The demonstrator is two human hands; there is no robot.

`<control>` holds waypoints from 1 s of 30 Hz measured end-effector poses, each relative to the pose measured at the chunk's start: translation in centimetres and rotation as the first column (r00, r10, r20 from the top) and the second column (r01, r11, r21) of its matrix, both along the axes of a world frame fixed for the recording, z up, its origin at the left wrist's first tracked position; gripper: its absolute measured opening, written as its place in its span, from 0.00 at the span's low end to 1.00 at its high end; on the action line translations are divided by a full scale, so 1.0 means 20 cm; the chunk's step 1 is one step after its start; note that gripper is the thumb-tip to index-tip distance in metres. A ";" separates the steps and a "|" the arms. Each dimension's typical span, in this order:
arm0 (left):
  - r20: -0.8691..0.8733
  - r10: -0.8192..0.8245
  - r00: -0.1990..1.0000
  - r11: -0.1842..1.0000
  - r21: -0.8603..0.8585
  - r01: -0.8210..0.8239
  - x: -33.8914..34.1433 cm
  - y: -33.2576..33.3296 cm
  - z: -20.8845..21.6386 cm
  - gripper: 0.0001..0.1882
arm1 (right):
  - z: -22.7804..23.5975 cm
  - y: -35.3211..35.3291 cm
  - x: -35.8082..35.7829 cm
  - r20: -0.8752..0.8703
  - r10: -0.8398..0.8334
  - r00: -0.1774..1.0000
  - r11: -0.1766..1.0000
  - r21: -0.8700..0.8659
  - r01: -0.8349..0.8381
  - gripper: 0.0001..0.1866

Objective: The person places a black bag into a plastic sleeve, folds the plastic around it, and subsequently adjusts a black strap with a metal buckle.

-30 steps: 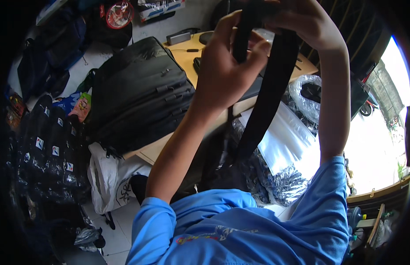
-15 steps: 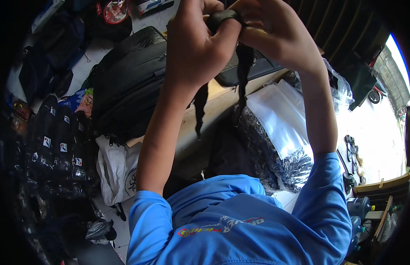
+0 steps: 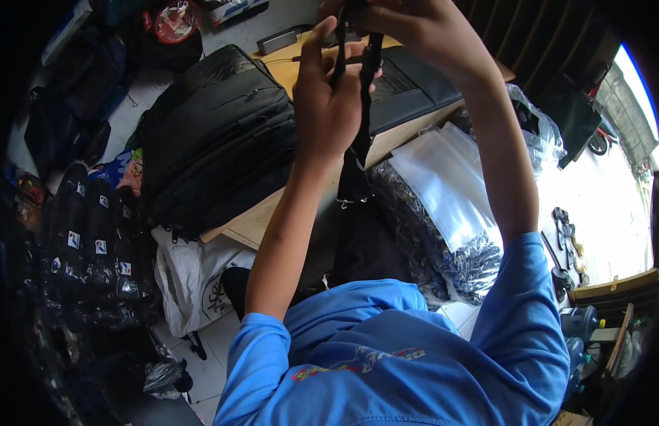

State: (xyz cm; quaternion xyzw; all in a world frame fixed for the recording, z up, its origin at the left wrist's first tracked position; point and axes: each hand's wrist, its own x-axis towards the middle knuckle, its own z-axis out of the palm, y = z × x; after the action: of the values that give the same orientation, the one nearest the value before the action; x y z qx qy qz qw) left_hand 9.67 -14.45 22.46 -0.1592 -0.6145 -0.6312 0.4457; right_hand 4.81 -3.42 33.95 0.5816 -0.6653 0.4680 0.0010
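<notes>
Both of my hands are raised at the top of the view, over a board table. My right hand (image 3: 413, 23) pinches a black fabric strap (image 3: 370, 82) near the top edge, where part of the fingers is cut off. Lower and to the left, my left hand (image 3: 328, 103) has its fingers around the hanging lengths of the strap, with the thumb and index finger pointing up. The strap's lower end (image 3: 353, 186) dangles below the left hand, with loose pale threads at its tip.
A stack of black bags (image 3: 216, 135) stands on the wooden table (image 3: 255, 216) at left. A flat black piece (image 3: 414, 82) lies at right. Clear plastic sheets (image 3: 450, 188) rest on a wrapped bundle. A white sack (image 3: 180, 284) and wrapped black goods (image 3: 88, 241) are further left.
My left hand has come down and right, away from my right hand, its fingers loosening from a bunched grip. The strap, bunched between both hands before, now hangs in longer lengths.
</notes>
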 end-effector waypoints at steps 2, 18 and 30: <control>0.012 0.031 0.999 0.999 -0.023 -0.031 -0.01 -0.02 -0.01 0.22 | -0.01 0.00 -0.02 -0.034 0.005 0.999 1.000 -0.012 -0.005 0.12; 0.047 0.030 0.998 0.987 -0.159 -0.022 -0.04 0.08 -0.16 0.32 | 0.01 0.10 -0.02 0.145 -0.071 0.987 0.993 -0.087 0.084 0.12; 0.238 0.031 0.971 0.970 -0.240 0.028 0.10 -0.04 -0.24 0.17 | -0.12 0.46 -0.19 0.179 -0.120 0.976 0.936 -0.307 0.171 0.08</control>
State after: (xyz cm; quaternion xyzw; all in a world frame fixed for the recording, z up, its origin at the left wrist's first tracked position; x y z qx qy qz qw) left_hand 11.71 -15.29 17.65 -0.1345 -0.7361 -0.5659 0.3460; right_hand 1.01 5.80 31.59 0.4839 -0.6197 0.6131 0.0775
